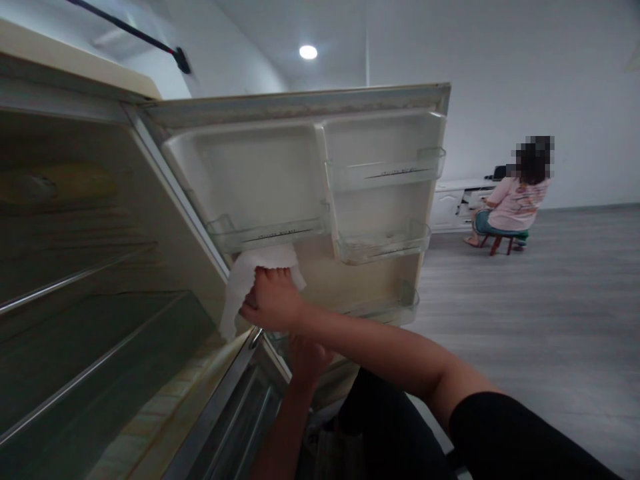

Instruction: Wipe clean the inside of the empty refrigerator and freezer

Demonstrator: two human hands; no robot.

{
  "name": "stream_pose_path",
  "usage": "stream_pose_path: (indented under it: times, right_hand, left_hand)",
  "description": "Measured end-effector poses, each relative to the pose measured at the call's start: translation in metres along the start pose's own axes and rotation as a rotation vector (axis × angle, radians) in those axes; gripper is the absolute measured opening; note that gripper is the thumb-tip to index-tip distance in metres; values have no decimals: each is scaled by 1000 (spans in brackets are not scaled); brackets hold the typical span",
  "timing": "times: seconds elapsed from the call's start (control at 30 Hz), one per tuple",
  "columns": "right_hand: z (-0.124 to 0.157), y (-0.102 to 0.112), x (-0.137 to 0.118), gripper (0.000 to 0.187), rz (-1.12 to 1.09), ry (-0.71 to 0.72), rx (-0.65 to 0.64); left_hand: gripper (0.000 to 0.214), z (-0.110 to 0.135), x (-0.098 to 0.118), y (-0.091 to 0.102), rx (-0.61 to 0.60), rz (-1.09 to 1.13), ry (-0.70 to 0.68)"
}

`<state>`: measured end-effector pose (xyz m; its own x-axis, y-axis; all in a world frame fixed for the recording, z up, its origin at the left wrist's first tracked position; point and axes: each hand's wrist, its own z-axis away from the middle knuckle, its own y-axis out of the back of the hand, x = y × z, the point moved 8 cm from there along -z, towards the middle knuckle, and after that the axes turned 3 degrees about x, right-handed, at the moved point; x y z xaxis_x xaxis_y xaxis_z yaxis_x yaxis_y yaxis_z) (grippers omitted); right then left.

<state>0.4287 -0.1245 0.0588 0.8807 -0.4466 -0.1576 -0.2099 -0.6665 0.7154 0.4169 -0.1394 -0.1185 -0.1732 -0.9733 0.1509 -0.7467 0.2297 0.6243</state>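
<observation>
My right hand (273, 300) presses a white cloth (245, 280) against the inside of the open fridge door (300, 107), just under the left door shelf (265, 233); its fingers are closed over the cloth. My left hand (306, 357) sits lower, behind the right forearm, resting near the door's bottom edge. Its fingers are hidden. The door carries clear plastic shelves (383, 243) on the right side.
The fridge interior (80, 280) with wire racks fills the left. A grey wood floor (540, 313) spreads to the right. Far back, another person (513, 200) sits on a small stool at a low white cabinet (450, 200).
</observation>
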Motion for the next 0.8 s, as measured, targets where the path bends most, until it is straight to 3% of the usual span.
stream_pose_path:
  times: [0.1, 0.2, 0.37, 0.57, 0.8]
  right_hand:
    - [-10, -18, 10, 56, 105, 189, 38]
    - [-15, -23, 37, 62, 181, 308, 40]
    - [-12, -8, 74, 46, 270, 220, 10]
    - [7, 14, 91, 57, 306, 68, 52]
    - [6, 6, 85, 52, 289, 109, 51]
  left_hand:
    - [23, -4, 18, 9, -7, -139, -72]
    - [21, -10, 31, 19, -4, -244, -75]
    - [22, -16, 36, 21, -12, -255, -53]
    - [22, -22, 38, 14, -25, -271, -43]
    - [18, -29, 42, 10, -25, -295, -35]
